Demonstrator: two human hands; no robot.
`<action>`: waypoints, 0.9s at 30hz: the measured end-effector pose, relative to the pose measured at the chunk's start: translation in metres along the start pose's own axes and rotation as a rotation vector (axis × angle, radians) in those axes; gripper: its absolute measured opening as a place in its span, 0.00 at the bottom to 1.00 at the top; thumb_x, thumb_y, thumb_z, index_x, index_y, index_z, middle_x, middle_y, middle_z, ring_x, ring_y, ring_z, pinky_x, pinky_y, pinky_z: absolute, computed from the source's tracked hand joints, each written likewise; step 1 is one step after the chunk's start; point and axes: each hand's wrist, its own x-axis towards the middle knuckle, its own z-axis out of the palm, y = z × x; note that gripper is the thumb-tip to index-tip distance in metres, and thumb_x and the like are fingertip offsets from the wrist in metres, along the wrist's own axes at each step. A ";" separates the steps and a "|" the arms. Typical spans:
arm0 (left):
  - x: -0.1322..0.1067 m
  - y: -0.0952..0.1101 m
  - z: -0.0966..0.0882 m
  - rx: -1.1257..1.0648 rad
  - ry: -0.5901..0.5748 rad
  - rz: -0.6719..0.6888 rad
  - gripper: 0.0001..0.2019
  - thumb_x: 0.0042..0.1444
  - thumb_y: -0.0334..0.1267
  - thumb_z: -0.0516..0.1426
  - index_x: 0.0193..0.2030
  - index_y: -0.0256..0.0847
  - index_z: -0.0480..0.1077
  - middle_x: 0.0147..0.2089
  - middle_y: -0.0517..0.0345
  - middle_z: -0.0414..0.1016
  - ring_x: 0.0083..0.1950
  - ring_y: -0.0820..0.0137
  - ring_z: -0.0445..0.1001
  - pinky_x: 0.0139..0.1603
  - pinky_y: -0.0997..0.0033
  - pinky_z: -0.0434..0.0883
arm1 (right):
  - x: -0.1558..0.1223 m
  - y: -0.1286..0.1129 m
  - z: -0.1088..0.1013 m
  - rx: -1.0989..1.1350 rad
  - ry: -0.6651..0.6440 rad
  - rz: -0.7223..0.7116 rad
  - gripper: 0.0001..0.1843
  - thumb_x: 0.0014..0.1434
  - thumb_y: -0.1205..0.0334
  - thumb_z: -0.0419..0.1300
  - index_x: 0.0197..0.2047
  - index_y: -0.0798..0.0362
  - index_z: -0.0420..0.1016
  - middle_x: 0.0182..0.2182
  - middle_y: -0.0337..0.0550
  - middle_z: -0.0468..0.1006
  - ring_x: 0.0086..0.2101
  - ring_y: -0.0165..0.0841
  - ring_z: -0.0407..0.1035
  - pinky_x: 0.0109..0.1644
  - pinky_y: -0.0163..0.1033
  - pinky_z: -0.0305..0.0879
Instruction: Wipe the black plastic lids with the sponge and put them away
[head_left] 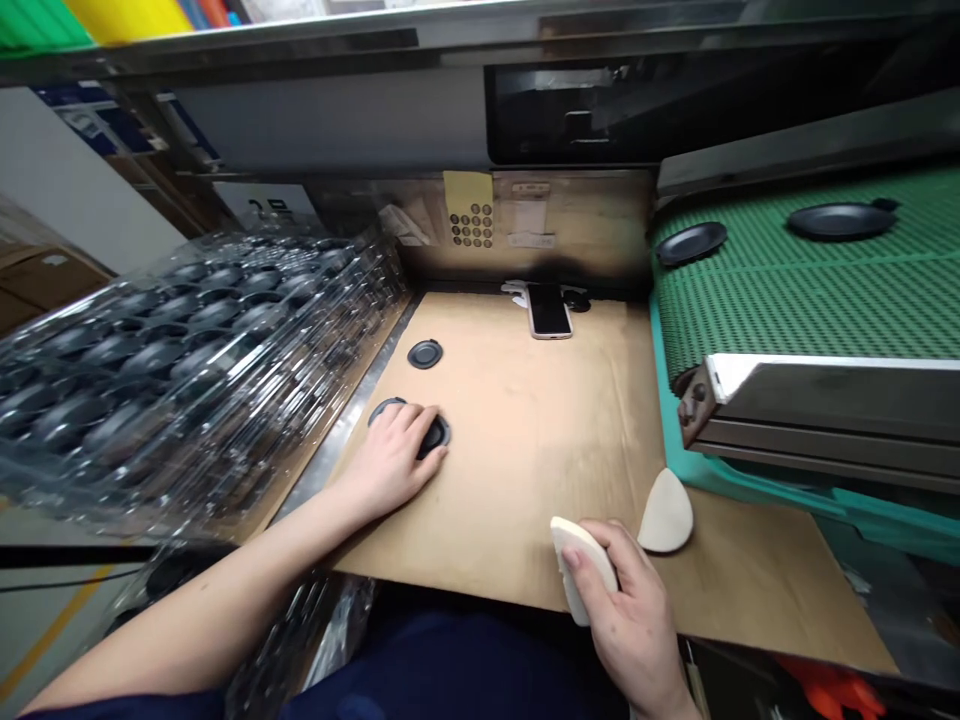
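Cardboard sheet [525, 420] on a workbench, seen from overhead: the left hand [394, 462], fingers curled, presses on a black disc [435, 438] beside the trays. The right hand [626, 590] pinches a pale half-moon pad [579, 562], long axis pointing away, a matching pad [666, 515] just beyond.

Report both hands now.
Left hand: closed over a black disc.
Right hand: closed, holding a pale pad.
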 end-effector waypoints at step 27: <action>0.281 0.151 0.009 -0.248 -0.116 0.257 0.25 0.65 0.47 0.59 0.65 0.40 0.66 0.67 0.44 0.66 0.64 0.54 0.69 0.62 0.43 0.70 | -0.007 0.015 0.011 0.070 0.016 -0.036 0.07 0.66 0.57 0.57 0.39 0.49 0.73 0.31 0.38 0.73 0.31 0.31 0.71 0.35 0.35 0.65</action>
